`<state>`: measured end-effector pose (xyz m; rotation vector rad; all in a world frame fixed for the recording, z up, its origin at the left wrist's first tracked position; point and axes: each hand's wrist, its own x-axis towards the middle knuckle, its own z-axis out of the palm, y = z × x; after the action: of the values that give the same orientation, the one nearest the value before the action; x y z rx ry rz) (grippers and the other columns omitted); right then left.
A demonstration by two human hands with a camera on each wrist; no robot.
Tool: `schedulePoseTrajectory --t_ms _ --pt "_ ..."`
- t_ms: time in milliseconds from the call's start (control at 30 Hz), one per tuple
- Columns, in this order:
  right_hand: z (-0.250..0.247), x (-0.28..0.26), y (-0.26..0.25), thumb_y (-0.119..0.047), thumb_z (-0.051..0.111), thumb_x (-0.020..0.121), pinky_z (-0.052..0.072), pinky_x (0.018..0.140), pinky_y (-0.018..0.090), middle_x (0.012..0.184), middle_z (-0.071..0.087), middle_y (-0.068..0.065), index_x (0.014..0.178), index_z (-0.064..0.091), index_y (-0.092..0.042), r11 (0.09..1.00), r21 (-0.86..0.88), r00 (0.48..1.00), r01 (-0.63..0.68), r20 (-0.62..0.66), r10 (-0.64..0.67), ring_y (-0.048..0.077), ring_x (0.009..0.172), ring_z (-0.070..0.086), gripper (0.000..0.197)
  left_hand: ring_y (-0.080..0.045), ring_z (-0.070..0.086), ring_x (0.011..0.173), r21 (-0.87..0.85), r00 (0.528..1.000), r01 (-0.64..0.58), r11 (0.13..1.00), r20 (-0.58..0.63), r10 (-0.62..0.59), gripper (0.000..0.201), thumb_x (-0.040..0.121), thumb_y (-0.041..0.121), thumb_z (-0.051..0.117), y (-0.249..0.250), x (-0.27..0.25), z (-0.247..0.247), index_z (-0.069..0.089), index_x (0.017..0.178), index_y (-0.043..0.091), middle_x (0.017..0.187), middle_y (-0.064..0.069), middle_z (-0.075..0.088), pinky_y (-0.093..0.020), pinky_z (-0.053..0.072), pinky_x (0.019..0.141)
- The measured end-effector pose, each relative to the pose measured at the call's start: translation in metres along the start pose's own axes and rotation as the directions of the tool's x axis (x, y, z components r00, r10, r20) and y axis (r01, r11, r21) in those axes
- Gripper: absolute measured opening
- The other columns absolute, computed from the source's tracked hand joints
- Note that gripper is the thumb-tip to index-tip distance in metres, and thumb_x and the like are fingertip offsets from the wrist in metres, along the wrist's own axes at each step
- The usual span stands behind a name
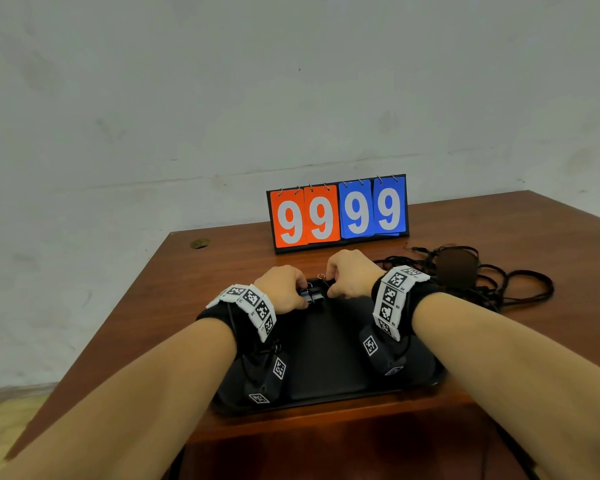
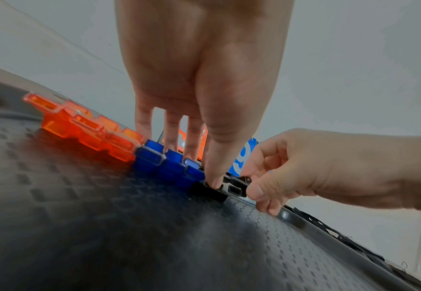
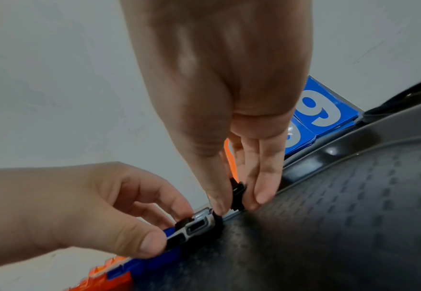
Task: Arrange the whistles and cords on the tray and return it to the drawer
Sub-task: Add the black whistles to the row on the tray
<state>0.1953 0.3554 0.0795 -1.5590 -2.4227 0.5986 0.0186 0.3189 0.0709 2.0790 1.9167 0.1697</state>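
Soft, even light fills all three views, rather dim and grey-toned, with no hard shadows. In the head view the wall (image 1: 291,81) reads flat and a little mottled, and the bench (image 1: 222,265) edges bow toward the frame corners from the wide lens; the forearms at the lower corners look stretched. In the left wrist view the tray (image 2: 80,226) is smeared and dark across the lower centre, its dotted texture blurring. In the right wrist view a small glare spot sits on the tray's rim at the right, and the orange whistles (image 3: 99,275) at lower left are out of focus.
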Motion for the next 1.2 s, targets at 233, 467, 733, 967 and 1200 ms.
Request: schedulePoseTrajectory --t_ms 233,467,733,967,1200 --pt "0.005 -0.002 -0.003 -0.021 0.083 0.076 0.059 0.075 0.031 0.093 0.069 0.004 0.098 0.065 -0.013 1.000 -0.024 0.999 -0.004 0.048 0.005 0.020 0.080 0.068 0.029 -0.018 0.057 0.119 -0.021 0.997 0.072 0.997 0.007 -0.071 0.051 0.084 0.031 0.075 -0.024 -0.017 -0.016 0.058 0.130 0.020 0.134 0.001 0.058 -0.034 0.046 0.103" --pt "0.008 -0.006 -0.007 -0.022 0.083 0.075 0.050 0.087 0.028 0.115 0.061 0.000 0.118 0.063 -0.016 0.998 -0.050 0.997 0.037 0.063 -0.033 0.019 0.103 0.060 0.048 -0.018 0.057 0.118 0.007 0.996 0.079 0.997 0.034 -0.080 0.053 0.084 0.027 0.077 -0.039 -0.027 -0.017 0.057 0.133 0.019 0.133 0.000 0.058 -0.030 0.045 0.099" --pt "0.009 -0.006 -0.010 -0.017 0.078 0.081 0.047 0.095 0.030 0.125 0.058 0.002 0.124 0.064 -0.019 0.993 -0.076 0.993 0.084 0.087 -0.078 0.021 0.113 0.057 0.046 -0.017 0.059 0.114 0.005 0.996 0.075 0.997 0.039 -0.075 0.043 0.088 0.021 0.072 -0.042 -0.022 -0.016 0.061 0.129 0.022 0.128 0.001 0.062 -0.030 0.048 0.099" --pt "0.011 -0.007 -0.010 -0.019 0.080 0.079 0.047 0.096 0.031 0.127 0.059 0.003 0.124 0.063 -0.019 0.995 -0.063 0.994 0.073 0.085 -0.068 0.021 0.114 0.057 0.047 -0.016 0.059 0.113 -0.017 0.998 0.068 0.998 0.018 -0.067 0.041 0.088 0.023 0.072 -0.040 -0.024 -0.015 0.061 0.128 0.020 0.127 0.001 0.061 -0.028 0.046 0.096" --pt "-0.009 -0.036 -0.011 -0.021 0.073 0.085 0.044 0.098 0.029 0.134 0.056 0.003 0.133 0.055 -0.017 0.996 -0.025 0.996 0.085 0.043 -0.084 0.020 0.121 0.054 0.052 -0.017 0.058 0.118 -0.043 0.993 0.048 0.998 -0.102 -0.052 0.041 0.087 0.025 0.071 -0.012 -0.039 -0.026 0.062 0.126 0.020 0.131 0.002 0.060 -0.035 0.047 0.103"
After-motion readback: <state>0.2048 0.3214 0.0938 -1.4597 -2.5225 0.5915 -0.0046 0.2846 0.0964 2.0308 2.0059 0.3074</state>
